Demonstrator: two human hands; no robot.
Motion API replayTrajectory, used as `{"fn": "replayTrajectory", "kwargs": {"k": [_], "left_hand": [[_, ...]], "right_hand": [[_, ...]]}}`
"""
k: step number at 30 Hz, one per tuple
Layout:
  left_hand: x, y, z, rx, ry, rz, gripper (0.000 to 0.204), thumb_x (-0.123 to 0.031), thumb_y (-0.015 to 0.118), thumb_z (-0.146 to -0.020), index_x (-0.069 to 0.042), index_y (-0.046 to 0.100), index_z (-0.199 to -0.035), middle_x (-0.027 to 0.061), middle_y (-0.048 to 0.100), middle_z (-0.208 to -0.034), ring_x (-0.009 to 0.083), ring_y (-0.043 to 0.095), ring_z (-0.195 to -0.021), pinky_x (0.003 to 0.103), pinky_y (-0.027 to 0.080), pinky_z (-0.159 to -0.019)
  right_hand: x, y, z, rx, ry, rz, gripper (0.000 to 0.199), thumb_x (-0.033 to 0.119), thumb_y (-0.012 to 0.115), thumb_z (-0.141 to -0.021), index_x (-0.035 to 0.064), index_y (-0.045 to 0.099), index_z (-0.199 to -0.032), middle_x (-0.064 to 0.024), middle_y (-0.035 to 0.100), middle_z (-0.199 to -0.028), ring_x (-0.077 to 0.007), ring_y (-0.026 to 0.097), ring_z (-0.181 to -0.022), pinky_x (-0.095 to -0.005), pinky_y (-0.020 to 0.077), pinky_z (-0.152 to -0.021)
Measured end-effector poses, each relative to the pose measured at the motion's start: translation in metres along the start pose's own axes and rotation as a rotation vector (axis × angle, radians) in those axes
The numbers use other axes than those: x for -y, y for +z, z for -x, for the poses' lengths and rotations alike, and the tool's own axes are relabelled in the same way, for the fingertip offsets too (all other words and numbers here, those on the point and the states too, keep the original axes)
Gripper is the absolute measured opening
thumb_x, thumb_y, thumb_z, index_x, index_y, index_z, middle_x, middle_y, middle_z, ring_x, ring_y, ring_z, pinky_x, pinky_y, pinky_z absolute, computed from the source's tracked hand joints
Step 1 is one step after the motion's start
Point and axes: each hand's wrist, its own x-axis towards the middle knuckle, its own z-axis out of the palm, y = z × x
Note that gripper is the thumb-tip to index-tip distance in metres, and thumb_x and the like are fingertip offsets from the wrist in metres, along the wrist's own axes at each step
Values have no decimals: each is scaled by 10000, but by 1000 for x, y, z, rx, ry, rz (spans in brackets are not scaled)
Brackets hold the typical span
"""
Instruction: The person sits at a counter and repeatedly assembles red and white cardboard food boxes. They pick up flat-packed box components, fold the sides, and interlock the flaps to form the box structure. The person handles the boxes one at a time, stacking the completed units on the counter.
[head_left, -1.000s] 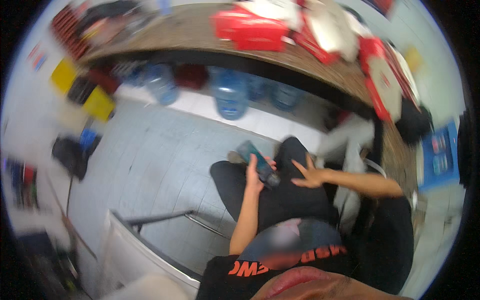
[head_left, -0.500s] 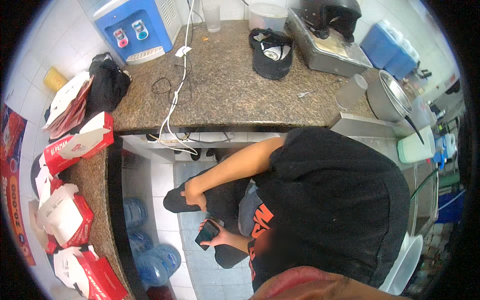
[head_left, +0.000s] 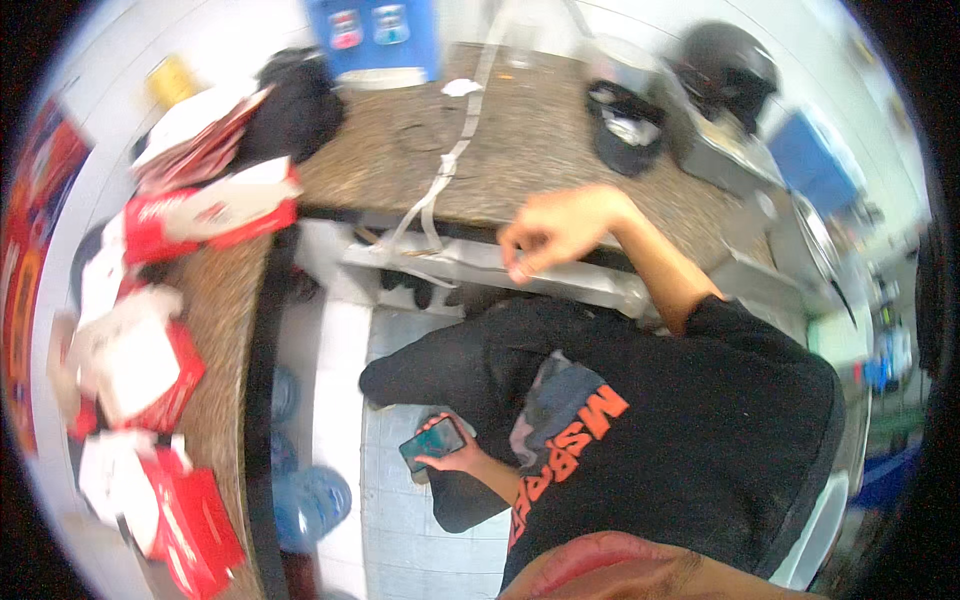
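My left hand (head_left: 450, 448) is closed around a dark smartphone (head_left: 431, 444), low in front of my black shirt and close to my legs. The phone's screen has a dim greenish glow. Raised higher, my right hand (head_left: 565, 232) hangs by the front edge of the granite counter (head_left: 400, 180). Its fingers are loosely bent and somewhat blurred, with a gap between them and nothing visible inside. Black cloth covers my knees (head_left: 440, 365).
Red and white food boxes (head_left: 130, 360) line the left counter. A blue water dispenser (head_left: 375, 40), white cable (head_left: 440, 180), black cap (head_left: 628, 130) and black helmet (head_left: 728, 72) occupy the far counter. Large water bottles (head_left: 312, 505) stand below at left.
My right hand has lifted off my knee and moved up and right toward the counter edge. My left hand keeps the phone, now turned more sideways. The whole view has shifted.
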Motion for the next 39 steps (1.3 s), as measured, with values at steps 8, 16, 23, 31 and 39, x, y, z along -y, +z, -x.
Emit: {"fn": "replayTrajectory", "kwargs": {"k": [8, 16, 23, 31, 39], "left_hand": [[-12, 11, 11, -45, 183, 138, 566, -615, 489, -989, -88, 594, -1167, 136, 659, -982, 349, 654, -903, 580, 520, -856], [-26, 10, 12, -102, 312, 141, 518, -488, 521, -1023, -60, 509, -1314, 171, 657, -1055, 380, 681, -983, 583, 550, -895], [-56, 22, 11, -141, 365, 294, 508, -488, 569, -1003, -75, 521, -1296, 169, 651, -1057, 401, 663, -1024, 609, 531, -938], [-199, 154, 129, -292, 366, 63, 517, -548, 512, -1013, -69, 551, -1205, 150, 660, -995, 375, 685, -925, 592, 561, -853], [-326, 181, 249, -490, 464, -238, 636, -601, 567, -967, -103, 475, -1351, 146, 622, -1078, 382, 642, -997, 603, 535, -894]], "right_hand": [[-12, 212, -210, 150, -117, 490, 1095, 735, 630, -824, 22, 248, -1561, -365, 414, -1466, -511, 493, -1295, -541, 423, -1088], [80, 324, -387, 416, -151, 759, 1353, 715, 801, -624, -91, 203, -1532, -377, 463, -1418, -476, 549, -1271, -495, 484, -1040], [98, 377, -451, 680, -297, 1027, 747, 616, 681, -814, 339, 469, -1475, -199, 195, -1651, -553, 358, -1393, -631, 398, -1087], [142, 316, -402, 1327, -430, 986, 470, 562, 499, -963, 348, 626, -1361, -46, 362, -1628, -277, 111, -1567, -700, 24, -1186], [229, 253, -368, 974, -340, 109, 763, 646, 485, -985, 139, 398, -1549, -186, 354, -1596, -348, 258, -1489, -455, 198, -1223]]}}
